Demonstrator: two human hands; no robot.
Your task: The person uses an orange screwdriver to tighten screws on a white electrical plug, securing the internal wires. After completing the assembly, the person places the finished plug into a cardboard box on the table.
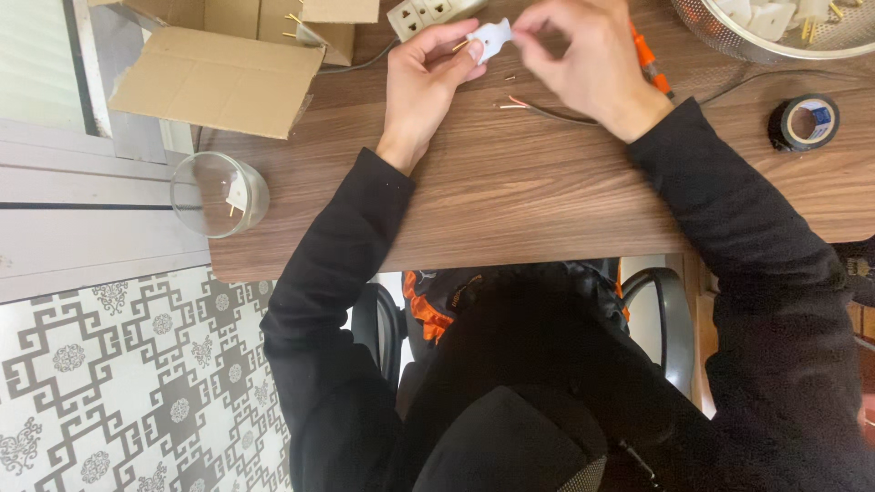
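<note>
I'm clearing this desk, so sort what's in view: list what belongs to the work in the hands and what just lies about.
In use:
- white plug piece, pinched by left hand and right hand
- cable with bared copper ends, just below the hands
- orange-handled tool, beside the right hand

Lying about:
- glass jar
- cardboard box
- black tape roll
- white power strip
- metal bowl of white parts

Both hands, the left hand [424, 87] and right hand [583, 59], pinch a small white plastic plug [490, 38] at twelve o'clock over the brown wooden table [510, 191] (black tape roll [804, 122] at two o'clock).
</note>
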